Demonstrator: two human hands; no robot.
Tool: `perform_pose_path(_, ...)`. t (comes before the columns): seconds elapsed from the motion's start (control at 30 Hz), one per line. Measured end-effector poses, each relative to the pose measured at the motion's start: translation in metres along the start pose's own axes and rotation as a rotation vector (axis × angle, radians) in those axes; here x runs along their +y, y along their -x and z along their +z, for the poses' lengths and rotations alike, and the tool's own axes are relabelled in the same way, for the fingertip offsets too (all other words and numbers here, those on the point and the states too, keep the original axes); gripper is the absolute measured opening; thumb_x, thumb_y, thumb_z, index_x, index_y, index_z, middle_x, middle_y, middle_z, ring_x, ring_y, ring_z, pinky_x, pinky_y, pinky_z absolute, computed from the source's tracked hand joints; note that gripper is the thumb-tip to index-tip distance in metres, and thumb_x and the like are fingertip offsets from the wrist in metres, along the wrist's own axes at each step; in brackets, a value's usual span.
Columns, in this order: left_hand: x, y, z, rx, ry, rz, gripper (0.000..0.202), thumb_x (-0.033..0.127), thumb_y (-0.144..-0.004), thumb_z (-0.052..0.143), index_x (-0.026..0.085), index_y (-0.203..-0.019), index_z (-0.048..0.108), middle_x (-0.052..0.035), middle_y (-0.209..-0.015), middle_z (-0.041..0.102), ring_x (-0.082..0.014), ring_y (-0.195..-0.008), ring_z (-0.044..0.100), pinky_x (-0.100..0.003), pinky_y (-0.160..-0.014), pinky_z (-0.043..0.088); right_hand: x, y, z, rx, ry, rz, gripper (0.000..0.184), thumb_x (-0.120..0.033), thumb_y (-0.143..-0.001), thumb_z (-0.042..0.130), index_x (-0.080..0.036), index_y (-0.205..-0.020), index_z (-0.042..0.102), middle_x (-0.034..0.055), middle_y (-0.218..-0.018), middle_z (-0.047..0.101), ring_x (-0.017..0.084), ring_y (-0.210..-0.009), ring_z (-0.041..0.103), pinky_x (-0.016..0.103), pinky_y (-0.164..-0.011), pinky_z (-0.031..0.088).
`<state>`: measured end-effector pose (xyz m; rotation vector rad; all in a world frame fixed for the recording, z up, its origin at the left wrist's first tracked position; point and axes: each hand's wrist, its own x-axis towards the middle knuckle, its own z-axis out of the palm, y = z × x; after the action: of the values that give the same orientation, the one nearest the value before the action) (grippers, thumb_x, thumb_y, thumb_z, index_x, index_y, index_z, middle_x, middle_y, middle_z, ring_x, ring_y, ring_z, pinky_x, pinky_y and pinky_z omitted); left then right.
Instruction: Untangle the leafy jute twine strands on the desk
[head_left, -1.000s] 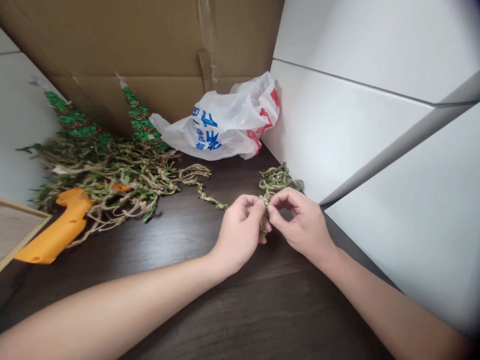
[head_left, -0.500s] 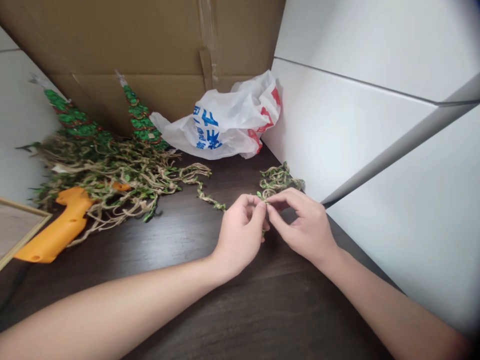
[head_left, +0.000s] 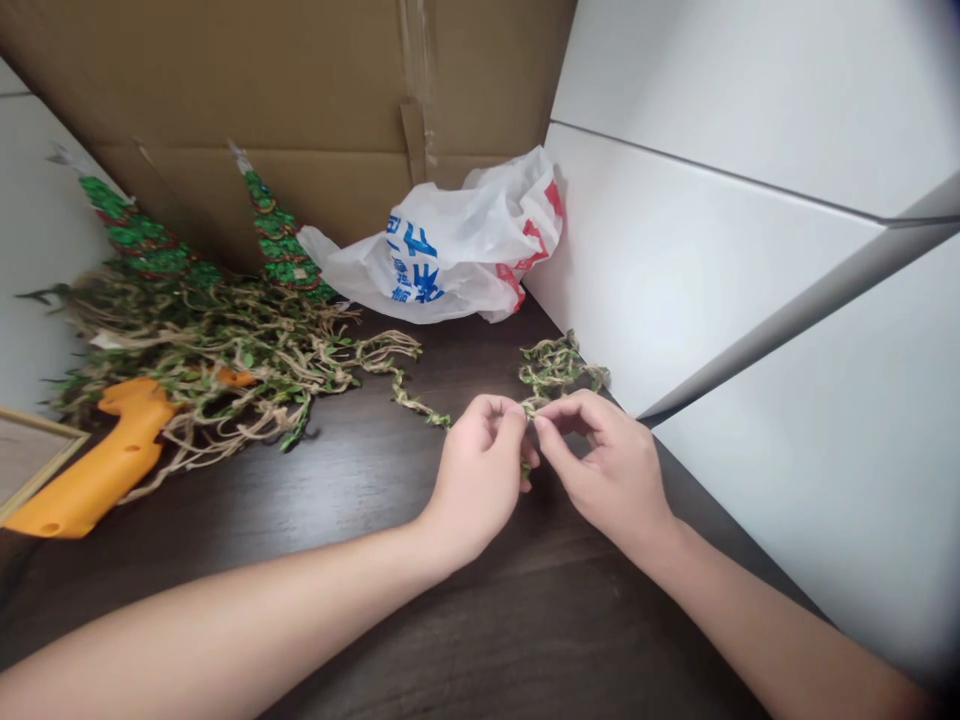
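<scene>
My left hand [head_left: 487,470] pinches a leafy twine garland [head_left: 421,404] between thumb and forefinger, just above the dark tabletop. Close beside it, my right hand [head_left: 607,455] has its thumb and forefinger closed on the same strand, fingertips nearly meeting the left ones. One length of the garland runs left from my hands to a big tangled heap of leafy twine [head_left: 247,340]. Behind my fingers lies a smaller bunch of the garland [head_left: 559,362]. A short green bit hangs below my left fingers; the rest there is hidden.
An orange glue gun [head_left: 97,465] lies at the left, near a framed edge [head_left: 45,455]. Two small green tinsel trees [head_left: 146,235] stand behind the heap. A white plastic bag [head_left: 450,250] rests against the cardboard [head_left: 300,80]. White panels [head_left: 720,240] rise on the right.
My hands keep their pinch on the garland, with the right fingertips slightly farther from the left. The view has shifted a little; the things on the table stay put.
</scene>
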<state>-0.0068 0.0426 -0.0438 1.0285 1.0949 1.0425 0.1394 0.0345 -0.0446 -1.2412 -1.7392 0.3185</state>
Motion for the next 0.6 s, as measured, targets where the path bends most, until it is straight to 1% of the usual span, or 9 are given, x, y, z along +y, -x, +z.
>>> perform_pose_path(0.13,0.0004,0.0009,-0.0004,-0.002,0.001,0.015,0.017,0.037,-0.1,0.06,0.021,-0.094,0.059,0.0042,-0.066,0.061,-0.0111,-0.058,0.056,-0.018,-0.047,0.05,0.0004,-0.0003,0.0,-0.016,-0.007,0.008,0.01,-0.013,-0.093,0.065,-0.022,-0.088,0.066,-0.0005,-0.083,0.071,0.014,-0.074,0.068,0.029,-0.072,0.055)
perform_pose_path(0.3,-0.0056,0.0032,-0.0029,-0.02,-0.09,0.085,0.018,0.039,-0.1,0.062,0.022,-0.095,0.062,0.0031,-0.073,0.064,-0.011,-0.064,0.058,-0.017,-0.05,0.049,0.0012,-0.0033,-0.003,-0.081,0.088,-0.005,0.008,-0.018,-0.091,0.065,-0.021,-0.085,0.063,0.0006,-0.081,0.067,0.017,-0.075,0.065,0.032,-0.069,0.054)
perform_pose_path(0.4,-0.0078,0.0023,-0.0032,-0.04,-0.123,0.094,0.019,0.039,-0.101,0.061,0.022,-0.094,0.062,0.0026,-0.076,0.065,-0.0107,-0.065,0.058,-0.017,-0.051,0.049,0.0015,-0.0038,-0.0038,-0.103,0.107,-0.004,0.01,-0.016,-0.09,0.065,-0.021,-0.082,0.062,0.0002,-0.078,0.065,0.017,-0.073,0.063,0.032,-0.065,0.052)
perform_pose_path(0.5,-0.0067,0.0011,-0.0019,-0.048,-0.065,0.057,0.02,0.042,-0.102,0.059,0.022,-0.096,0.06,0.003,-0.074,0.062,-0.012,-0.064,0.058,-0.019,-0.049,0.05,0.0008,-0.003,-0.0033,-0.089,0.012,0.003,0.012,-0.013,-0.091,0.064,-0.021,-0.083,0.065,-0.0005,-0.079,0.066,0.015,-0.071,0.063,0.029,-0.063,0.052)
perform_pose_path(0.6,-0.0043,0.0003,-0.0005,-0.032,-0.003,0.03,0.021,0.043,-0.103,0.056,0.023,-0.098,0.057,0.004,-0.07,0.059,-0.0127,-0.063,0.058,-0.019,-0.049,0.051,-0.0001,-0.0022,-0.0021,-0.03,-0.092,-0.032,0.011,-0.013,-0.095,0.065,-0.022,-0.088,0.068,0.0007,-0.086,0.069,0.015,-0.076,0.066,0.029,-0.067,0.055)
